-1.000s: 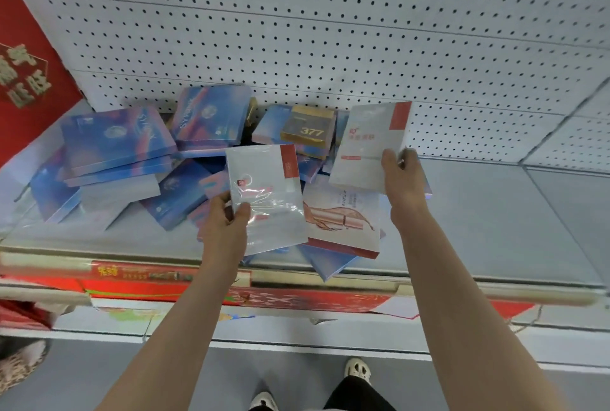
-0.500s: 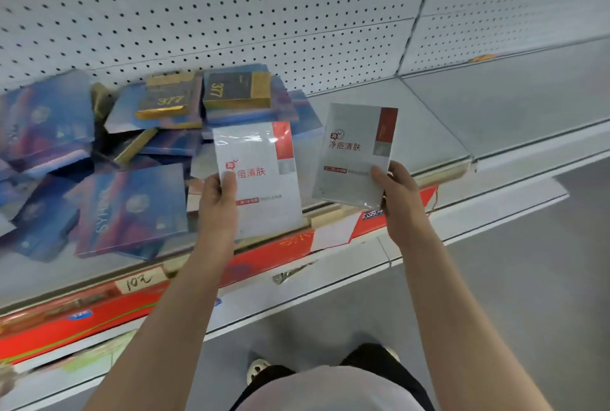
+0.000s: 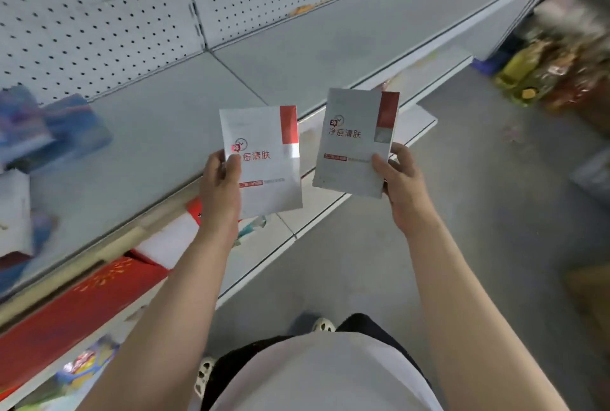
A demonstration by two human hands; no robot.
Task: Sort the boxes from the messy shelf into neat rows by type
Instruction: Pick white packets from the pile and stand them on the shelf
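Hands full: left hand (image 3: 220,184) grips one white-red box (image 3: 264,163), right hand (image 3: 401,183) its twin (image 3: 355,143) (same type), both off the shelf (image 3: 158,133), at its front edge. Carry step; next, set them side by side on bare shelf.

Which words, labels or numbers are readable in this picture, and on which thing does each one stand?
"净痘清肤", in red, on the white box in the left hand.
"净痘清肤", in red, on the white box in the right hand.
The small red label line lower on each white box: too small to read.
Blue boxes on the shelf: too blurred to read.
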